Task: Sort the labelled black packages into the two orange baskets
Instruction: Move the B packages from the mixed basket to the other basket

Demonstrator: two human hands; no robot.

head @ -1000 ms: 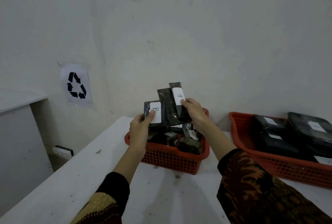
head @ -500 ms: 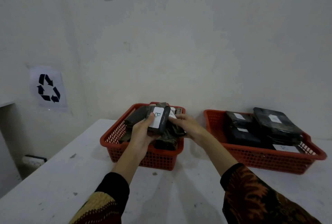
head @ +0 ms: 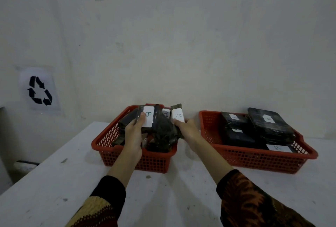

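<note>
Packages marked B sit in both our hands over the left basket (head: 116, 146) — left hand (head: 133, 134) grips one (head: 148, 118), right hand (head: 189, 130) pinches another (head: 177, 117). We'd check each label before lowering gently — no tossing.

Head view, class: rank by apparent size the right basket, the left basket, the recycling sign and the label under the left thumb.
Largest to smallest:
1. Right basket
2. Left basket
3. Recycling sign
4. Label
The sign hangs on the wall, farther from the camera, so its true size against the baskets is unsure.
</note>
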